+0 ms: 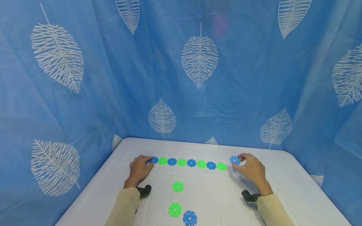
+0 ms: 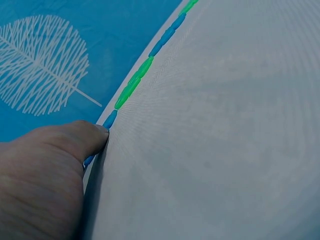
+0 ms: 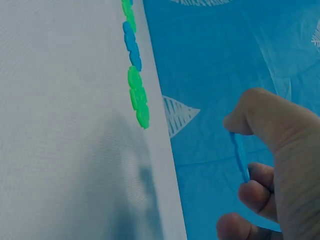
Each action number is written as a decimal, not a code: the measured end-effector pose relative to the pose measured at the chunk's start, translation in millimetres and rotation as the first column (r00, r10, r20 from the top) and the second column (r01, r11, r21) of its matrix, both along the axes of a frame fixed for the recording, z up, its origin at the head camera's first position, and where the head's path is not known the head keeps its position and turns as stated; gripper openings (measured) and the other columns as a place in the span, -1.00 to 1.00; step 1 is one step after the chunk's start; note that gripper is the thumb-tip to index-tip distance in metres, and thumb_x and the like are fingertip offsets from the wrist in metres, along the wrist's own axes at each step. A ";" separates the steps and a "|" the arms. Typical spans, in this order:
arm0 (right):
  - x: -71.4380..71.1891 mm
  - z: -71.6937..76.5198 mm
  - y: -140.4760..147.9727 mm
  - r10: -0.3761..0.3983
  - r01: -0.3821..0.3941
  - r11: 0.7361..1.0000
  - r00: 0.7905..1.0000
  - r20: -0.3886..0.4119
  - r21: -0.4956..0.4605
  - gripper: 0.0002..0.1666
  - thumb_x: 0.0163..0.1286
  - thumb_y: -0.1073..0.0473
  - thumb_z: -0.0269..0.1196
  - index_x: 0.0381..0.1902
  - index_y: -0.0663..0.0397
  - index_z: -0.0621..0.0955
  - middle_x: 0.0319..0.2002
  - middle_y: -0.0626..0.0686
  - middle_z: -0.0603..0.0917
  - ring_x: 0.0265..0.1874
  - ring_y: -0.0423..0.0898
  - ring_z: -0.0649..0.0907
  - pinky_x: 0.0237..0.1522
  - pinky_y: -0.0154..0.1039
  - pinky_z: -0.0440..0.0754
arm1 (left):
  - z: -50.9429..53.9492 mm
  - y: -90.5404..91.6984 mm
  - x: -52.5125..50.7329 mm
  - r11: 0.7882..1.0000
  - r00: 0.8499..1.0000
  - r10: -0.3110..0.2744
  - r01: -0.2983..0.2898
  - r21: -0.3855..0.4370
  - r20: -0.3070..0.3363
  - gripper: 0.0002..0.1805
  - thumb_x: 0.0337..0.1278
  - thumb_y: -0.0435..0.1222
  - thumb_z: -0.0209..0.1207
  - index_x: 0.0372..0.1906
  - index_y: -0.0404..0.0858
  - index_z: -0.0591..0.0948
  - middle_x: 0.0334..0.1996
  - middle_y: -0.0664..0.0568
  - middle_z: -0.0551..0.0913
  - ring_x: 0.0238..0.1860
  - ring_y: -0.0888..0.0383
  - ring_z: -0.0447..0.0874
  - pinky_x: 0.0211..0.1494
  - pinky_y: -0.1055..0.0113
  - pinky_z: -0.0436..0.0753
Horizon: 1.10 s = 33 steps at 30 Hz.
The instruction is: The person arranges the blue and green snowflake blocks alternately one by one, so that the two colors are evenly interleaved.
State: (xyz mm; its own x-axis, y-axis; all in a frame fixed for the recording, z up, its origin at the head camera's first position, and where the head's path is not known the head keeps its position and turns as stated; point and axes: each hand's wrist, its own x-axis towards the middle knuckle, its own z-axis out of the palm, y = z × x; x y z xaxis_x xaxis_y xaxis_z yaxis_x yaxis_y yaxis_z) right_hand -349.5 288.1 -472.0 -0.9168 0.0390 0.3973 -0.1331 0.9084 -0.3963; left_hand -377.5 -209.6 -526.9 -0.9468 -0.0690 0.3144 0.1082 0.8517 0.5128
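A row of several notched plastic discs, green and blue by turns, runs across the white table; a green interlocking disc (image 1: 221, 166) is at its right end. At the left end, my left hand (image 1: 140, 168) pinches the blue interlocking disc (image 1: 154, 160) between thumb and finger; in the left wrist view the thumb covers part of that disc (image 2: 110, 119). My right hand (image 1: 253, 169) holds another blue interlocking disc (image 1: 234, 160) by its edge, right of the row and apart from it. In the right wrist view this held disc (image 3: 240, 156) appears edge-on, raised above the table.
Nearer to me lie two loose green discs (image 1: 178, 186) and a loose blue disc (image 1: 189, 217). Blue curtain (image 1: 198, 110) with white leaf prints stands behind and beside the table (image 1: 215, 194). Each wrist bears a black strap piece (image 1: 250, 196).
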 end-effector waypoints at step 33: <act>-10.4 -30.5 0.8 -0.004 0.008 1.000 0.984 0.178 -0.021 -0.41 0.08 -0.23 0.45 -0.08 0.04 0.70 -0.30 -0.01 0.71 -0.41 -0.10 0.61 -0.48 -0.19 0.46 | 1.2 0.0 0.5 1.000 1.000 0.006 -0.006 -0.004 0.019 -0.56 0.24 -0.05 0.27 0.17 -0.12 0.68 0.06 -0.12 0.63 0.12 -0.09 0.53 0.05 -0.05 0.33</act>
